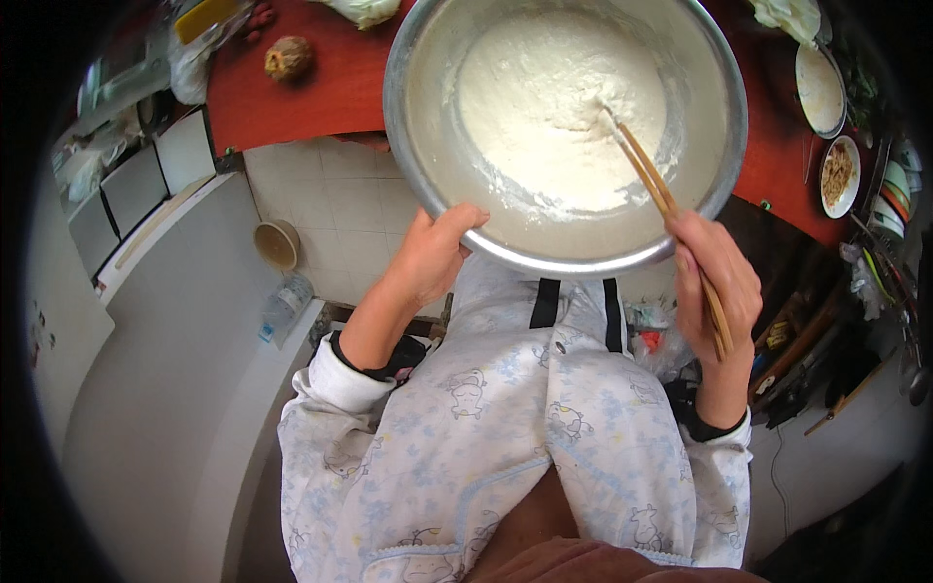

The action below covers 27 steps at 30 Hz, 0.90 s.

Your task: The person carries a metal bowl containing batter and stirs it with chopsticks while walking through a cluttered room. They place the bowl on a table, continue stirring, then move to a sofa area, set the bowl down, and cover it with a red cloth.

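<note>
A large metal basin holds pale, wet flour dough, with dry flour smeared around the dough's edge. My left hand grips the near-left rim, its thumb over the top and the fingers hidden below. In my right hand, at the near-right rim, is a pair of wooden chopsticks. Their tips are stuck in the dough, right of its centre, and coated with it.
Under the basin lies a red tabletop, bearing a brown, round root or fruit at left. On the right stand a bowl with pale contents, a bowl of brown food and stacked bowls. A plastic bottle lies lower left.
</note>
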Available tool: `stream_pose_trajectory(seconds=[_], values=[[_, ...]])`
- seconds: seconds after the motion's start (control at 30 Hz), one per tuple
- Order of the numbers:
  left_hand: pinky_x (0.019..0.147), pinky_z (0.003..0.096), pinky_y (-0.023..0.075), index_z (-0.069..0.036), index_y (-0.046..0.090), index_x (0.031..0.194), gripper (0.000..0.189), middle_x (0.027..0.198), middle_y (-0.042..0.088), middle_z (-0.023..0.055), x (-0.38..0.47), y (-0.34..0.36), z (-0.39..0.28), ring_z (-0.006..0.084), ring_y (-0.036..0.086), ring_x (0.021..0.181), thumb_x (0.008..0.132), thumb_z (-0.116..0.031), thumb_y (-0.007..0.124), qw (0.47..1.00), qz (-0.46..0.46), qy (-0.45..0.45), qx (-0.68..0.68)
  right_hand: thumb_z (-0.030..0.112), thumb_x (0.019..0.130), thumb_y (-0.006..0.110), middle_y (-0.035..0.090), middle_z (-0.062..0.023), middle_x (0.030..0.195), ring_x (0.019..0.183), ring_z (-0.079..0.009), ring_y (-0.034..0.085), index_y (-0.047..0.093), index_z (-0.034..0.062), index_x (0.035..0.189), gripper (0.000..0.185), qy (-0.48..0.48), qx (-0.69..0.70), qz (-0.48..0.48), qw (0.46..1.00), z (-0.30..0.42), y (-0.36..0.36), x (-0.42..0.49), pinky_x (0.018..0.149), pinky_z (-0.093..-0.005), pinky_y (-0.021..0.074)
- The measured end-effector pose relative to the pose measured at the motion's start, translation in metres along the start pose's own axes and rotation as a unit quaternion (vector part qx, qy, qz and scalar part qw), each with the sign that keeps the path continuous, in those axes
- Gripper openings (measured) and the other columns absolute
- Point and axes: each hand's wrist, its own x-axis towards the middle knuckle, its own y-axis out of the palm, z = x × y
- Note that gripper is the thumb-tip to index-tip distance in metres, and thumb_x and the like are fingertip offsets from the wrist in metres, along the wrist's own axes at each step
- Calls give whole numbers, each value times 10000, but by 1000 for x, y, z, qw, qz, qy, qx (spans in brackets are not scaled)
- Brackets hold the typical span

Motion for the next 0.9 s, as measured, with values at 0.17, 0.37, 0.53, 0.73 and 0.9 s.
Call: stream_pose_trajectory(seconds=[0.17,0.37,0.53,0.73,0.9], values=[[831,305,451,38,564,1011,183,937,584,70,-40,2,8,151,566,910,845,-36,581,999,-18,34,-34,-10,894,527,672,-225,959,811,-292,671,624,-91,1034,188,40,121,-135,983,19,-31,-6,768,-344,527],[821,314,462,25,571,997,149,937,595,69,-78,-2,33,150,578,900,857,-27,579,992,-20,80,-97,-7,897,539,667,-224,940,814,-293,668,629,-95,1035,186,-33,92,-67,993,30,-54,2,760,-333,521],[830,325,473,12,567,1021,151,942,600,61,-91,-9,59,159,590,900,875,-28,575,980,-14,104,-171,-35,873,579,667,-230,936,818,-301,666,646,-99,1008,164,-71,45,-7,996,39,-57,15,755,-331,517],[809,320,471,-22,558,1042,159,972,589,46,-89,-12,92,134,565,895,887,-54,567,967,3,135,-218,-38,863,612,670,-227,976,872,-309,665,647,-91,1016,166,-151,32,54,987,44,-44,34,786,-327,516],[810,323,480,-15,557,1054,174,990,589,53,-86,-6,108,142,572,911,886,-57,570,957,-21,152,-246,-18,838,657,664,-201,998,864,-295,665,652,-60,1015,182,-198,-2,111,974,51,-20,39,781,-317,520]])
